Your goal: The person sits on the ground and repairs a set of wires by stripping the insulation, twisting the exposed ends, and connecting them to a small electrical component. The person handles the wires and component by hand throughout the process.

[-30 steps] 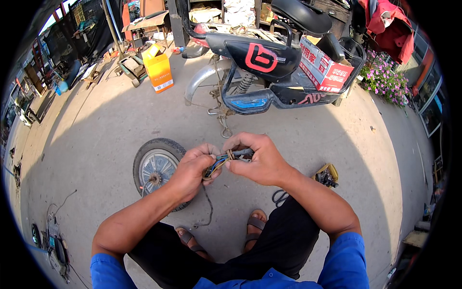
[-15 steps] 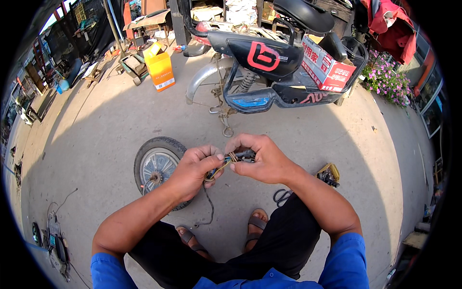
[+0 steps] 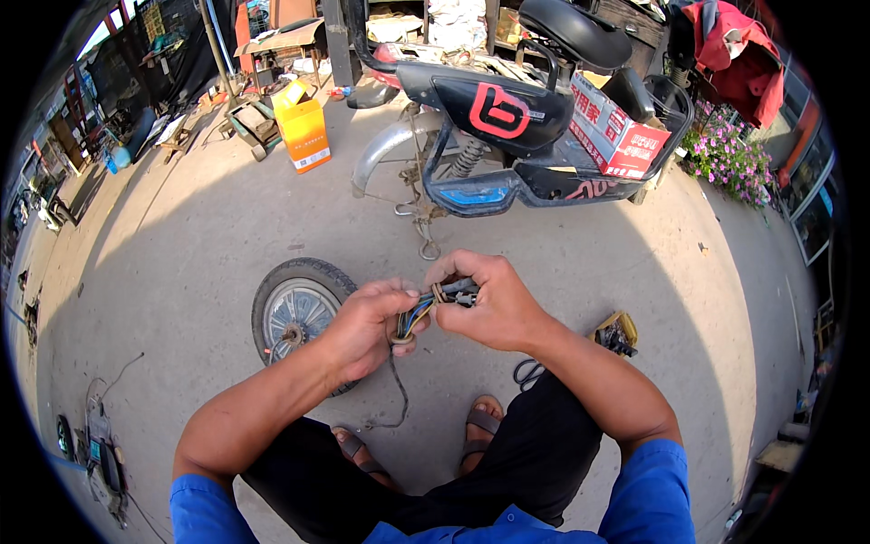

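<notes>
Wire bundle held between us at chest height over the concrete, above the loose wheel. Left hand pinches the coloured leads, right hand clamps the connector end. Risk: leads slipping out or snapping if we tug unevenly.

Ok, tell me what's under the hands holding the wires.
Below the left hand and right hand gripping the wires lie a loose wheel on the concrete, a dangling cable, and sandalled feet. The wheel's right edge is hidden behind the left hand.
</notes>
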Motion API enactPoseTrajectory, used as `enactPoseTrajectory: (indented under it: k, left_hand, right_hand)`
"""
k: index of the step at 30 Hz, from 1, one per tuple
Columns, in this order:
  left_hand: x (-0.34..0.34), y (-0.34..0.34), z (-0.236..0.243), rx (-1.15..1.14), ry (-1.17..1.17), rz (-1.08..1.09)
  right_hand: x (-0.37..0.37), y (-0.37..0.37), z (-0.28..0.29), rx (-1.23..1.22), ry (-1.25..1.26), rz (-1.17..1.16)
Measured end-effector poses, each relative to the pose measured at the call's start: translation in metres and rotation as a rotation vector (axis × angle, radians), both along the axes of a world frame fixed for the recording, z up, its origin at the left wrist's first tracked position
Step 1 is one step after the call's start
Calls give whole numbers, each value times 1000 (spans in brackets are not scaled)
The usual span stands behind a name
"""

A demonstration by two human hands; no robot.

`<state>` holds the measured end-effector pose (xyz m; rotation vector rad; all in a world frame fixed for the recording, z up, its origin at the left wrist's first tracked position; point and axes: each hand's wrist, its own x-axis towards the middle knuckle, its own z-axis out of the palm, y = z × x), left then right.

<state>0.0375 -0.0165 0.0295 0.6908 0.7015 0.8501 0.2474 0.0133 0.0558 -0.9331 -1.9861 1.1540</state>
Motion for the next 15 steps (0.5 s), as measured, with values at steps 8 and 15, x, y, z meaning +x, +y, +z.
enactPoseTrajectory:
  k: [8,15]
  left_hand:
    - [-4,2,-3,2,-75,162]
    - [-13,9,-8,103,-111,237]
  right_hand:
    - [8,15,-11,-293,279,47]
    - [11,20,-15,-273,312,43]
